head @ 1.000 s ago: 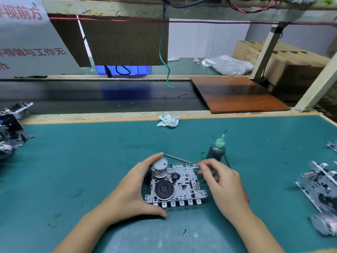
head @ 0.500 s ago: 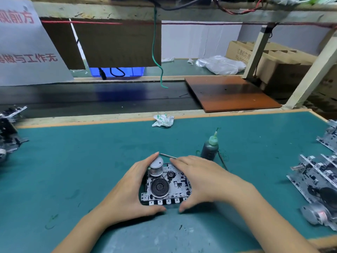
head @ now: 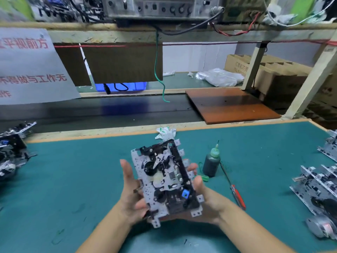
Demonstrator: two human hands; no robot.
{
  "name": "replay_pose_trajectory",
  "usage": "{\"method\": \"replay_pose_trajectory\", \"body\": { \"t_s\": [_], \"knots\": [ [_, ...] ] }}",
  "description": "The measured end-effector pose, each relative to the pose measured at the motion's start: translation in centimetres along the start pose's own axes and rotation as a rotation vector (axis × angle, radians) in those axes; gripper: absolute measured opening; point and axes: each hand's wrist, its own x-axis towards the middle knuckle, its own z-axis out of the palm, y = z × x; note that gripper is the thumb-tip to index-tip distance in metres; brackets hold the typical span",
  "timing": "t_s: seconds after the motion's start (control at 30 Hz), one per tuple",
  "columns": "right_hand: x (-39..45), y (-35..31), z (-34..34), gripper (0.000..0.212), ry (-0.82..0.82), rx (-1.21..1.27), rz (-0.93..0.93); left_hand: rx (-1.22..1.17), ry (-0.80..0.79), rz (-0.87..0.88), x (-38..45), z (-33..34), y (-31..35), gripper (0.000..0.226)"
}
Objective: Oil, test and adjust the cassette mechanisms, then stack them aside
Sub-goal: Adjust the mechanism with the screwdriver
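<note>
A person's two bare hands hold one cassette mechanism (head: 164, 179) up off a teal work mat (head: 73, 170), near the middle of the view and a little toward 6 o'clock. The mechanism is tilted, its long side running from 6 o'clock up toward 12, its open side of levers, a black wheel and a small blue part facing the camera. The left hand (head: 132, 196) cradles its edge at 9 o'clock, fingers mostly straight along the metal plate, thumb tucked against the lower corner. The right hand (head: 204, 194) supports the edge at 3 o'clock from beneath, with fingertips curled over the rim. On the mat at 3 o'clock of the mechanism stands a dark oil bottle (head: 211, 163) with a green nozzle, upright, and just beside it lies a screwdriver (head: 235, 190) with a red handle. Farther out at 3 o'clock, more mechanisms (head: 317, 189) lie in a cluster at the mat's edge; another pile (head: 11, 152) sits at 9 o'clock. A crumpled white wrapper (head: 165, 132) rests at 12 o'clock by the mat's far edge.
</note>
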Motion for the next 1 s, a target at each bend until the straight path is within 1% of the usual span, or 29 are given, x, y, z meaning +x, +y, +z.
{"method": "replay_pose_trajectory", "body": {
  "t_s": [0.03, 0.07, 0.1, 0.13, 0.17, 0.23, 0.27, 0.3, 0.33, 0.37, 0.4, 0.5, 0.57, 0.63, 0.67, 0.7, 0.73, 0.77, 0.83, 0.9, 0.97, 1.0],
  "knots": [
    [0.4, 0.5, 0.1, 0.049, 0.053, -0.031, -0.015, -0.010, 0.001, 0.018, 0.0, 0.8, -0.1, 0.104],
    [0.4, 0.9, -0.2, 0.060, 0.157, -0.109, 0.029, 0.016, 0.034, 0.069, 0.0, 0.7, 0.1, 0.104],
    [0.2, 1.2, -0.6, 0.075, 0.309, -0.253, 0.039, 0.005, 0.014, 0.093, 0.0, 0.0, 0.3, 0.106],
    [-0.2, 1.5, -1.1, 0.076, 0.447, -0.428, 0.009, -0.021, -0.019, 0.110, -0.1, -0.5, 0.6, 0.107],
    [-0.5, 1.6, -1.5, 0.064, 0.570, -0.587, -0.051, -0.067, -0.031, 0.123, -0.3, -1.0, 0.9, 0.107],
    [-0.8, 1.5, -2.1, 0.029, 0.815, -0.900, -0.180, -0.128, 0.041, 0.115, -0.3, -2.7, 1.7, 0.105],
    [-0.9, 1.4, -2.5, 0.025, 0.906, -1.073, -0.192, -0.126, 0.122, 0.119, -0.3, -3.2, 2.2, 0.102],
    [-0.6, 1.4, -2.9, 0.030, 0.946, -1.260, -0.160, -0.128, 0.230, 0.120, -0.3, -3.7, 2.3, 0.099],
    [-0.2, 1.5, -3.4, 0.034, 0.941, -1.448, -0.102, -0.133, 0.334, 0.127, -0.3, -4.3, 2.4, 0.094],
    [0.4, 1.6, -3.8, 0.037, 0.918, -1.602, -0.022, -0.144, 0.411, 0.137, -0.3, -4.6, 2.3, 0.090],
    [1.1, 1.9, -4.2, 0.040, 0.904, -1.713, 0.068, -0.155, 0.456, 0.137, -0.3, -4.8, 2.3, 0.086],
    [2.8, 2.2, -4.6, 0.039, 0.826, -1.919, 0.318, -0.197, 0.514, 0.081, -0.1, -5.2, 2.0, 0.080],
    [2.8, 2.7, -4.4, 0.035, 0.806, -2.005, 0.311, -0.203, 0.521, 0.059, -0.2, -5.3, 1.9, 0.078],
    [2.3, 2.9, -4.4, 0.035, 0.769, -2.000, 0.327, -0.218, 0.512, 0.055, -0.2, -5.1, 1.8, 0.077],
    [1.9, 2.8, -4.5, 0.030, 0.775, -1.957, 0.309, -0.218, 0.518, 0.051, -0.2, -5.1, 1.8, 0.077],
    [1.5, 2.6, -4.7, 0.021, 0.811, -1.844, 0.275, -0.207, 0.532, 0.045, -0.3, -5.1, 1.9, 0.077],
    [0.8, 2.6, -5.2, 0.014, 0.801, -1.664, 0.277, -0.195, 0.545, 0.036, -0.3, -5.1, 1.9, 0.078],
    [0.2, 2.3, -5.6, 0.013, 0.793, -1.441, 0.256, -0.185, 0.559, 0.027, -0.3, -5.0, 1.9, 0.078],
    [-0.2, 1.4, -5.3, 0.019, 0.739, -1.090, 0.197, -0.173, 0.583, -0.001, -0.2, -4.7, 1.8, 0.079],
    [-0.3, 0.8, -4.8, 0.029, 0.596, -0.785, 0.203, -0.162, 0.596, -0.054, 0.0, -4.1, 1.5, 0.078],
    [-0.3, 0.8, -4.2, 0.039, 0.446, -0.636, 0.292, -0.152, 0.602, -0.111, 0.1, -3.7, 1.1, 0.078],
    [-0.3, 0.8, -4.0, 0.043, 0.419, -0.609, 0.337, -0.145, 0.606, -0.134, 0.2, -3.6, 1.0, 0.077]
  ]
}}
